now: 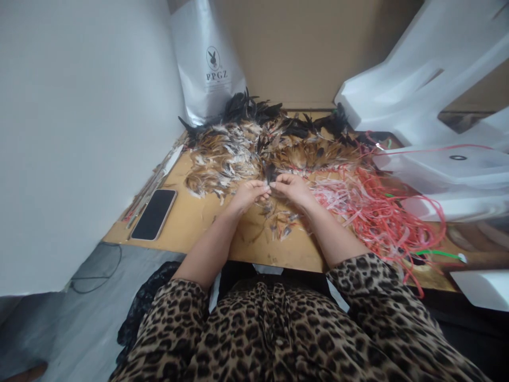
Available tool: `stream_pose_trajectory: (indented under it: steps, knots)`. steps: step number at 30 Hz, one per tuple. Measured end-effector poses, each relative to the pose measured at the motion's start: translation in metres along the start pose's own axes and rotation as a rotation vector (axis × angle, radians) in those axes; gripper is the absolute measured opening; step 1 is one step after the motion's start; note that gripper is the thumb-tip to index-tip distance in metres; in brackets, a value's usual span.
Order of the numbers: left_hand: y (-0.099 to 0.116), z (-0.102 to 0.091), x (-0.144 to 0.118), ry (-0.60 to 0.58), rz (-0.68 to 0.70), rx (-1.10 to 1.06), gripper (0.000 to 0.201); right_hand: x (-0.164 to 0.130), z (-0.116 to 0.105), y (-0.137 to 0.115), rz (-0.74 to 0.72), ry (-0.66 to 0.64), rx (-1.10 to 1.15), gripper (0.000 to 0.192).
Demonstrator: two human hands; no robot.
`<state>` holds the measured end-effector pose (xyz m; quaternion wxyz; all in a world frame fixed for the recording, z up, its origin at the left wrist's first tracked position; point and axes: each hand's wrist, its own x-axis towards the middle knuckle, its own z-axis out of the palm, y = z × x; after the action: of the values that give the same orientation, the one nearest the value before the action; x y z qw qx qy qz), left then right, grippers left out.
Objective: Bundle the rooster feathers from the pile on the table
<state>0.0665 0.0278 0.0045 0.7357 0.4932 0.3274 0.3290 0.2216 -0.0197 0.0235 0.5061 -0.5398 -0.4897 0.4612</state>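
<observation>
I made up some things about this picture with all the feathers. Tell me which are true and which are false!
1. Both hands meet at a small dark feather. True: the left hand and right hand pinch it between their fingertips.
2. The phone lies to the right of the hands. False: it lies to their left, near the table edge.
3. The phone screen is dark. True.
4. The tangle of red strings is on the left. False: it is on the right.
5. A silver bag stands behind the feather pile. True.
</observation>
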Motion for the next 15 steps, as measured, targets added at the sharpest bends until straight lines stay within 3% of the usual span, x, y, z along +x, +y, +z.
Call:
stream_pose_trajectory:
  steps: [3,7,10,15]
  knots:
    - [0.002,-0.006,0.004,0.089,0.072,-0.055,0.015,-0.002,0.001,-0.005,-0.002,0.042,-0.012,0.032]
    - [0.007,-0.016,0.009,0.224,0.171,-0.233,0.009,-0.003,0.002,-0.003,-0.045,0.030,-0.218,0.025]
    - [0.009,-0.019,0.011,0.273,0.180,-0.291,0.006,-0.004,0.004,0.001,-0.127,-0.047,-0.456,0.018]
    - [0.008,-0.017,0.010,0.258,0.162,-0.272,0.009,-0.013,0.010,-0.002,-0.297,-0.120,-1.002,0.019]
